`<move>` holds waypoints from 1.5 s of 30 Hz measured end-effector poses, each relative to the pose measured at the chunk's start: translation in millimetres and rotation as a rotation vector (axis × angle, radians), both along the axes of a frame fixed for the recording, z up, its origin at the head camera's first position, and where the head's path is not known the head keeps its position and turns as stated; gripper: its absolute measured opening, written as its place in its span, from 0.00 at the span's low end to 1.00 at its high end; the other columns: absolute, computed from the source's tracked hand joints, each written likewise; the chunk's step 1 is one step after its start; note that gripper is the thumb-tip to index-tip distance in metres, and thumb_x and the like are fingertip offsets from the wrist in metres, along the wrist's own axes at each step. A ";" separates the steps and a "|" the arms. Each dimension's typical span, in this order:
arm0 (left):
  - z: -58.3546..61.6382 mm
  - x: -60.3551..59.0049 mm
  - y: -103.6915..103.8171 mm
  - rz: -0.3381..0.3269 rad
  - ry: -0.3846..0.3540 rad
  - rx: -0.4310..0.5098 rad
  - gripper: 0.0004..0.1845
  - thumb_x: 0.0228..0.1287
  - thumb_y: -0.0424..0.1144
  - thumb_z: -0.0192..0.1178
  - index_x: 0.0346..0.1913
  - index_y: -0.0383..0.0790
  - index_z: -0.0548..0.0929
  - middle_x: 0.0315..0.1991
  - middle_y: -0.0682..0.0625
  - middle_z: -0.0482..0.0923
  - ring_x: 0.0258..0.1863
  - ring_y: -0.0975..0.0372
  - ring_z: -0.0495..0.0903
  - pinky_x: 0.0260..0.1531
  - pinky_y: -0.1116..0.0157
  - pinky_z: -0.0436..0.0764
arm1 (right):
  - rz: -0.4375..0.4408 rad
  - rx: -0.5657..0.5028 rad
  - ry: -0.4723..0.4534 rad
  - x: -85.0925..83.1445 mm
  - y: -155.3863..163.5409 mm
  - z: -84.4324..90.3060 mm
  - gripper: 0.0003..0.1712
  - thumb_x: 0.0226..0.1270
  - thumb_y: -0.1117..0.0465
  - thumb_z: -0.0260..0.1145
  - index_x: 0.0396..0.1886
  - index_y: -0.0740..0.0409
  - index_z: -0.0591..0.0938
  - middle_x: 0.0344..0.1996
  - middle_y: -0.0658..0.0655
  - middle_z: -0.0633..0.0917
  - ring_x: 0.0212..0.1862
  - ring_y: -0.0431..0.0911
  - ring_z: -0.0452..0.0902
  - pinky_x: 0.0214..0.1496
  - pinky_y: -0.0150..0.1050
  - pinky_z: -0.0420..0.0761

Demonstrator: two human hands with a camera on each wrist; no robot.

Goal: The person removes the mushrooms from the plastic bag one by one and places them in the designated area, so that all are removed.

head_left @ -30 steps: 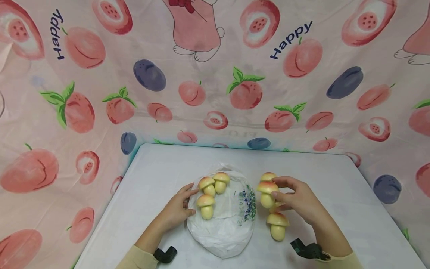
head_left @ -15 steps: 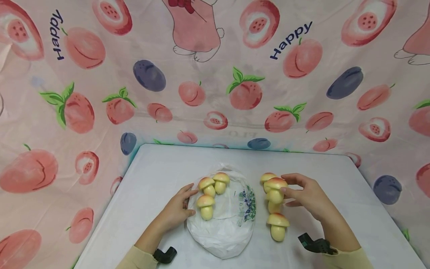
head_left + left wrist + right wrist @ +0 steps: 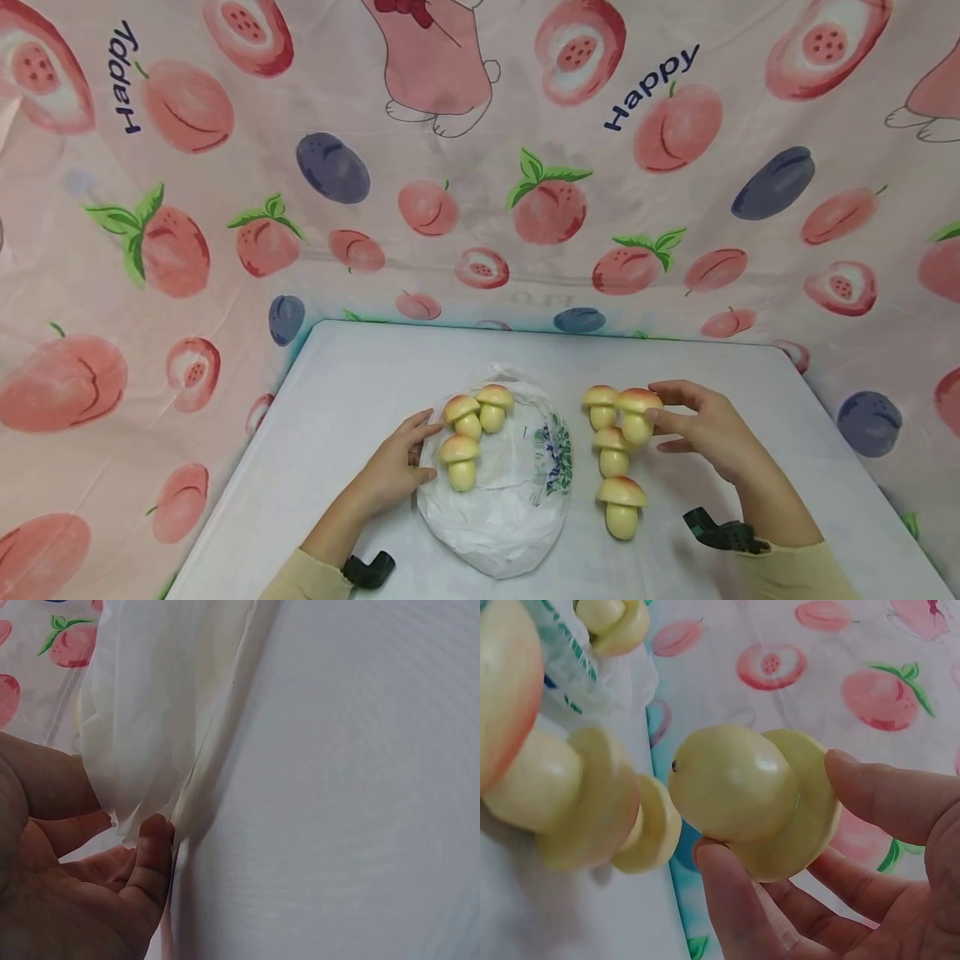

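A flat white plastic bag (image 3: 495,508) lies on the white table (image 3: 360,367) with three toy mushrooms on it (image 3: 461,414). My left hand (image 3: 423,450) pinches the bag's left edge; in the left wrist view the thumb (image 3: 154,840) presses the bag's fold (image 3: 165,712) against the fingers. My right hand (image 3: 654,427) holds a yellow mushroom with a pink cap (image 3: 636,414) just above the table, beside another mushroom (image 3: 600,406). Up close, the fingers (image 3: 885,795) and thumb grip the held mushroom's cap (image 3: 754,799). Two more mushrooms (image 3: 613,450) (image 3: 619,504) stand in front.
A pink cloth printed with peaches and plums (image 3: 480,208) hangs behind and around the table. The table's right edge (image 3: 862,467) runs close to my right forearm. A black wrist strap (image 3: 720,533) sits on each arm.
My right hand has carried its mushroom to the right and farther back, from beside the bag to next to the rear mushroom. The left hand and the bag have not moved.
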State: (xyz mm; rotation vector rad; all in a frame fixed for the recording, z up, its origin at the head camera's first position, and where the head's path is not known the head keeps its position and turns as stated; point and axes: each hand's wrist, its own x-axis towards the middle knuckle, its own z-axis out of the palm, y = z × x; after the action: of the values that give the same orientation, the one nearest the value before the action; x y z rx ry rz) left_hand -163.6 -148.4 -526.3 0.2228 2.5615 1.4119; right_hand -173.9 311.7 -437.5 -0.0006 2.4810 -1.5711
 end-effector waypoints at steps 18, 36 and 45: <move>-3.0 -1.5 -0.7 -0.003 0.000 -0.002 0.38 0.60 0.22 0.72 0.74 0.43 0.79 0.86 0.48 0.60 0.68 0.49 0.79 0.64 0.48 0.82 | -0.029 0.031 -0.068 -17.0 26.2 -21.1 0.41 0.77 0.52 0.71 0.79 0.68 0.67 0.72 0.76 0.73 0.46 0.44 0.92 0.45 0.45 0.92; -1.8 -2.6 -0.6 -0.012 0.002 0.003 0.38 0.60 0.22 0.72 0.75 0.43 0.79 0.86 0.47 0.60 0.64 0.50 0.81 0.61 0.50 0.83 | -0.044 0.076 -0.123 -29.2 36.7 -45.8 0.40 0.78 0.54 0.70 0.78 0.70 0.67 0.72 0.77 0.73 0.48 0.45 0.90 0.45 0.45 0.92; -2.6 -2.4 -1.0 -0.006 0.003 -0.011 0.38 0.60 0.22 0.73 0.74 0.44 0.79 0.86 0.47 0.60 0.63 0.51 0.81 0.61 0.50 0.84 | -0.041 0.075 -0.137 -32.8 37.5 -51.2 0.41 0.77 0.53 0.71 0.78 0.70 0.67 0.73 0.77 0.73 0.48 0.43 0.90 0.46 0.44 0.92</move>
State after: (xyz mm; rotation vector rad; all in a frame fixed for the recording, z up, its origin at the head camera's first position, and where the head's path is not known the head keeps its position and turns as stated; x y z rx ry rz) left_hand -166.0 -149.4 -529.0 0.2306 2.5687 1.3957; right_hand -206.7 349.2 -488.7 0.1641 2.4460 -1.4405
